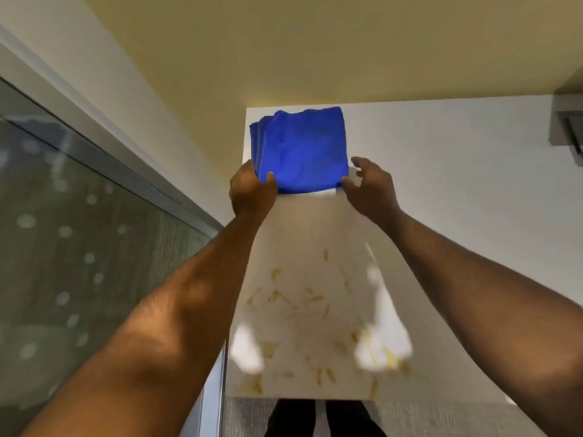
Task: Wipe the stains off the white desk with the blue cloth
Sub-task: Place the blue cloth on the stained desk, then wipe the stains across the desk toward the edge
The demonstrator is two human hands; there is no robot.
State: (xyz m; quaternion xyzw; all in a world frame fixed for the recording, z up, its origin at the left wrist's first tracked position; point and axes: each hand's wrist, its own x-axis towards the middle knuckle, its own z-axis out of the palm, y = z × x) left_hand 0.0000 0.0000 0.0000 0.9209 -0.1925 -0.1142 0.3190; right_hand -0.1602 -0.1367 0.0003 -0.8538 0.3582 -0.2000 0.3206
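A folded blue cloth (301, 149) lies at the far end of the narrow white desk (309, 225). My left hand (252, 192) grips the cloth's near left corner, thumb on top. My right hand (369, 187) is at the near right corner with fingers spread and curled, its thumb tip touching the cloth's edge. Yellow-brown stains (309, 310) are scattered over the near half of the desk, between my forearms. Some bright glare patches sit among them.
A beige wall runs along the desk's left and far sides. A glass panel with a metal frame (79, 231) is on the left. A grey fixture (568, 127) is at the far right. My legs (321, 417) show below the desk's near edge.
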